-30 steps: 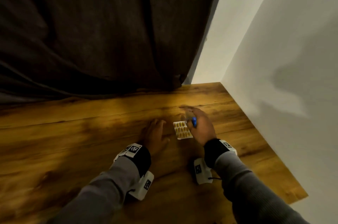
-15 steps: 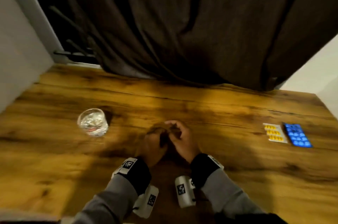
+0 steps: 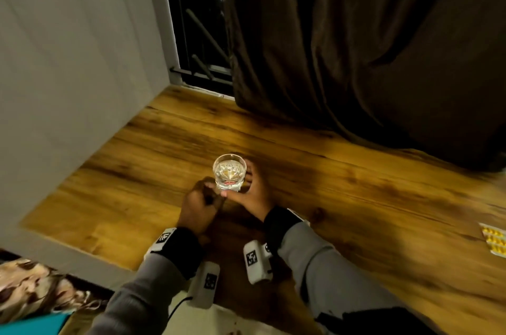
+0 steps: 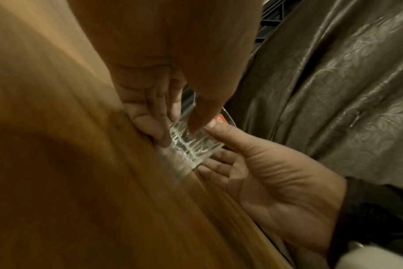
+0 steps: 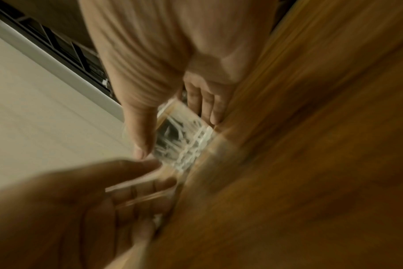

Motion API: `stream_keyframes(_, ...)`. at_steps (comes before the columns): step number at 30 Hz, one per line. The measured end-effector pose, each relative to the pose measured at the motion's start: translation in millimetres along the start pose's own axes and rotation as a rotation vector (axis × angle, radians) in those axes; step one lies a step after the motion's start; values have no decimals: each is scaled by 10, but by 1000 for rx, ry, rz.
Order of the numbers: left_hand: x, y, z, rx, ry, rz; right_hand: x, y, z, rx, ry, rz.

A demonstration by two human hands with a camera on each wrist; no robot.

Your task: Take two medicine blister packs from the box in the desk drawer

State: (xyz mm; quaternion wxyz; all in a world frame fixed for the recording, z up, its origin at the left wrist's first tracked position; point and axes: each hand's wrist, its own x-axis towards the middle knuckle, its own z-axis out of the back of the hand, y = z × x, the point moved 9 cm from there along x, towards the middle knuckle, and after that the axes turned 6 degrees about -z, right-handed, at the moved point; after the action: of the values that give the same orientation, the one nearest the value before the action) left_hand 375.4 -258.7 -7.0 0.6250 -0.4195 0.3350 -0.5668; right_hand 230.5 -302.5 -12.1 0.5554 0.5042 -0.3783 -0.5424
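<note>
While its thumb and fingers curve round the far and right sides of the glass [image 3: 229, 172], the right hand [image 3: 253, 195] grips that tumbler, which stands upright on the wooden worktop [image 3: 356, 197]. From the left wrist view the right thumb presses the near wall of the glass and the other fingers wrap behind it; an orange label shows just past the thumb. On the left side of the glass, the left hand [image 3: 197, 208] has its fingers curled, the fingertips [image 4: 158, 134] touching the cut pattern low on the glass wall, while the right wrist view is too blurred to show whether they truly clasp it. Clear liquid fills the glass partway.

Both wrists wear black bands with white marker blocks, and grey sleeves [image 3: 323, 274] run back from them toward the near edge of the worktop.

Well to the right of the glass, at the frame's edge, a blister pack [image 3: 494, 241] of yellow pills lies flat on the worktop, apart from both hands; only part of it is in view. Behind the glass a dark brown curtain [image 3: 356, 47] hangs down to the worktop, and behind and to the left of the glass a window grille [image 3: 200, 22] shows beside a pale wall [image 3: 76, 60].
</note>
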Motion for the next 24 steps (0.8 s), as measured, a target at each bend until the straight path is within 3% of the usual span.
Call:
stream_keyframes(6, 185, -121, -50, -37, 90, -52, 82, 30, 33, 4, -126, -34)
stream_keyframes(12, 221, -428, -466, -123, 241, -146, -85, -47, 614, -35, -255, -42)
stream_keyframes(16, 179, -958, -1023, -170, 363, -321, -282, -171, 1284, -19, -387, -50)
stream_keyframes(19, 121, -1198, -1621, -217, 479, -305, -557, -261, 1904, 12, -488, -75)
stream_keyframes(24, -83, -1662, -2644, -196, 633, -414, -1023, -527, 2876, 115, -625, -123)
